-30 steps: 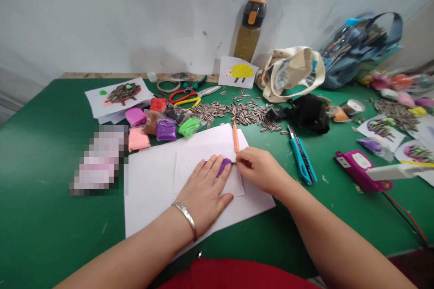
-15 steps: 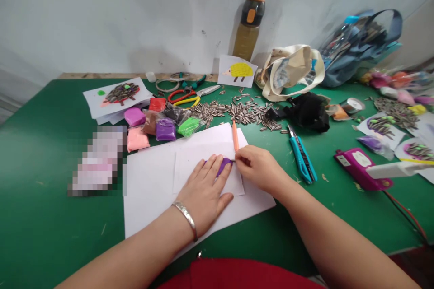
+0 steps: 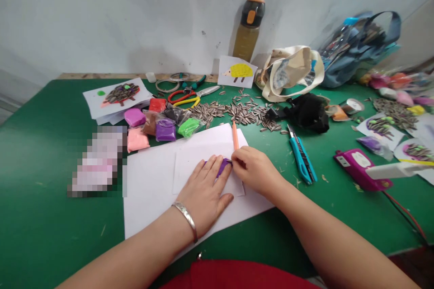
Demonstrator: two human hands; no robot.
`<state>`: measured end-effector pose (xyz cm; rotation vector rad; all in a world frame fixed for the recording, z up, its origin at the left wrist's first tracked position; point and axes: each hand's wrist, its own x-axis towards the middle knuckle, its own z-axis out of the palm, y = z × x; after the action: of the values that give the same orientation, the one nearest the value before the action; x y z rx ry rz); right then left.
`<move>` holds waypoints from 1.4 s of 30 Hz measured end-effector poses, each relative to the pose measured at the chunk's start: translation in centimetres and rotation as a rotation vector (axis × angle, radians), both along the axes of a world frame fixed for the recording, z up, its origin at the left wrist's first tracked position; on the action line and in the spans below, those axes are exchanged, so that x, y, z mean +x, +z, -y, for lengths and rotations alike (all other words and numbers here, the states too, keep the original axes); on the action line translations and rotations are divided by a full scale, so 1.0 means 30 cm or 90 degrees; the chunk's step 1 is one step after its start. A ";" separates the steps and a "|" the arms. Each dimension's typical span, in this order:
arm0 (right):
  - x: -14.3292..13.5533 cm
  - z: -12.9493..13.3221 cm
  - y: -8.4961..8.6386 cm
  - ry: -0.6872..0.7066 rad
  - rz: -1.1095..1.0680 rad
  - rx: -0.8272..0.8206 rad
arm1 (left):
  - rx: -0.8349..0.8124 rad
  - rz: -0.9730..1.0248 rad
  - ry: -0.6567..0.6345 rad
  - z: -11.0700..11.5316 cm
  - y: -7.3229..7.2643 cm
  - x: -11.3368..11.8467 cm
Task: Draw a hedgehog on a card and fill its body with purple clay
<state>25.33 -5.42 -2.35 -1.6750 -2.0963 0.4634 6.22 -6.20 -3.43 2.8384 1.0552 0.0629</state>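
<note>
The right hand [image 3: 256, 169], pinched nearly closed on a small dark piece [image 3: 229, 161], has edged inward to the purple clay [image 3: 223, 168] near the right edge of the small sheet [image 3: 186, 157], apparently bringing the piece against it, while the left hand [image 3: 204, 198] stays spread flat there, gripping nothing.

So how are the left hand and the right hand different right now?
The left hand lies flat with its fingers spread over the purple piece, while the right hand has its fingers curled in at that piece's right end. The left hand has a silver bracelet at its wrist; the right hand shows none. Both are ungloved and busy at the same purple piece.
</note>
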 end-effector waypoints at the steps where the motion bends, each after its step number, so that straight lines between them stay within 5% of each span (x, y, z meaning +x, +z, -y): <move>1: -0.003 0.000 -0.004 -0.004 0.011 0.005 | 0.001 0.002 0.000 0.000 -0.001 0.000; 42: -0.021 -0.024 -0.007 -0.021 -0.028 0.017 | 0.009 -0.002 -0.007 -0.001 -0.001 0.001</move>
<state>24.71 -4.70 -2.56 -1.6671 -2.0317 0.4560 6.24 -6.19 -3.47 2.8571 1.0438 0.0645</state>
